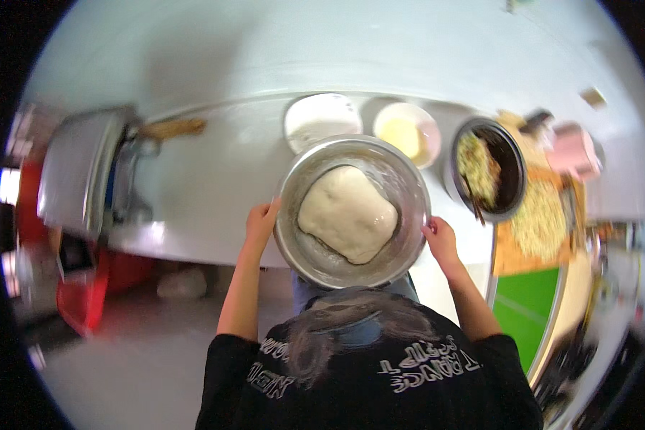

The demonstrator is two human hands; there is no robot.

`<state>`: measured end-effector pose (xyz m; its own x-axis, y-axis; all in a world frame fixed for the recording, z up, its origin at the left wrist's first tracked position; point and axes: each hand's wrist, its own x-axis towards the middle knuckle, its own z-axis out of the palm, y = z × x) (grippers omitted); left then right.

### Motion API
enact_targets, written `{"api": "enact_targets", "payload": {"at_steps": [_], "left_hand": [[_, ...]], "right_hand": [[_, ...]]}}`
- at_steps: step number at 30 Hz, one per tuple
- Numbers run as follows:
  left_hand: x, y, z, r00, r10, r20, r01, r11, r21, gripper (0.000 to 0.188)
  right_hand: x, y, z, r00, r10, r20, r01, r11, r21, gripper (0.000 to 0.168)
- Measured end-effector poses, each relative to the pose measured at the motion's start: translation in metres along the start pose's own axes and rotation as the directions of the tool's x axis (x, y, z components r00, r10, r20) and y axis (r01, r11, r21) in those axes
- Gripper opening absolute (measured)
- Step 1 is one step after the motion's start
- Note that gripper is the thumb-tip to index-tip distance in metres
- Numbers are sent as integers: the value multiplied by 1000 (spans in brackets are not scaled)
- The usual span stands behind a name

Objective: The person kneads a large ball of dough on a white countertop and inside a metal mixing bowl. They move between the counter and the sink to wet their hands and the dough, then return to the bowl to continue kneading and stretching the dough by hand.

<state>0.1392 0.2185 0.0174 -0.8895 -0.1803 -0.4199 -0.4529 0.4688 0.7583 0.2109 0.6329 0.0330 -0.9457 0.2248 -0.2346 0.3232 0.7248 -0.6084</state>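
A wide stainless steel bowl (373, 277) is held at the counter's front edge, close to my body. Inside it lies a large, smooth lump of pale dough (346, 212). My left hand (262, 221) grips the bowl's left rim, and my right hand (441, 240) grips the right rim. Most of the fingers are hidden behind or under the rim. Just beyond the bowl are a white plate (322, 118) and a pale bowl (430, 134) with something yellow in it.
At right, a dark-lined pot (508, 199) holds a chopped mixture and chopsticks (473, 201). Beside it, a wooden cutting board (508, 258) bears chopped pale food (540, 220). A pink container (572, 153) stands behind. At far left is a metal appliance (80, 169) near a wooden handle (174, 129).
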Motion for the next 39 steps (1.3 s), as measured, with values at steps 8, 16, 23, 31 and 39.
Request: {"api": "enact_targets", "payload": {"at_steps": [8, 16, 23, 31, 39], "left_hand": [[37, -24, -11, 894, 254, 368, -297, 952, 66, 41], [34, 39, -37, 835, 410, 368, -545, 707, 451, 25], [16, 82, 29, 303, 557, 773, -945, 281, 168, 72], [18, 90, 128, 147, 383, 912, -988, 96, 120, 97], [35, 124, 164, 155, 193, 969, -986, 98, 138, 66]], "right_hand": [[-21, -9, 30, 930, 212, -301, -254, 962, -105, 21], [-32, -73, 48, 931, -19, -363, -108, 939, -326, 43], [10, -76, 97, 973, 198, 115, -161, 949, -273, 90], [33, -64, 86, 930, 242, 275, -179, 955, -235, 81], [18, -81, 87, 961, 165, 223, -125, 975, -183, 72]]}}
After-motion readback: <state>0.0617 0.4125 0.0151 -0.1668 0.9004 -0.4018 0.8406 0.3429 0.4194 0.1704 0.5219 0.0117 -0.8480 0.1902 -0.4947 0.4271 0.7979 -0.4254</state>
